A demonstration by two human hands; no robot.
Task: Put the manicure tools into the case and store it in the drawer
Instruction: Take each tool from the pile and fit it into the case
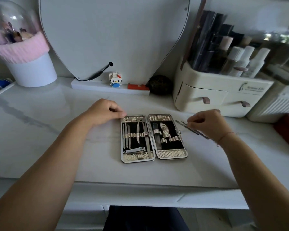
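The case (pixel 172 154) lies spread open and flat on the marble countertop (pixel 57 130), in the middle of the frame. Most of the job looks done. The left half is filled with slim picks and pushers under its woven strap, and a nail clipper (pixel 134 150) is tucked along the bottom. The right half holds a dark file and a patterned clipper, though a few loops at its lower right look empty.

The left hand (pixel 105 112) sits curled at the case's upper left corner with its fingertips against the rim. From here I can't tell whether it pinches the edge or only steadies it. The right hand (pixel 207 124), just right of the case, has its fingertips closed on the loose tools (pixel 182 123) — thin metal pieces lying slantwise on the counter, apparently two, though blur makes that hard to be sure of.

By my reckoning those are the last to go in, probably into the empty loops. After that the case has to be folded shut, clasped and put away — perhaps in one of the drawers (pixel 205 97) of the cream organiser (pixel 254 88) at the upper right, both closed for now.
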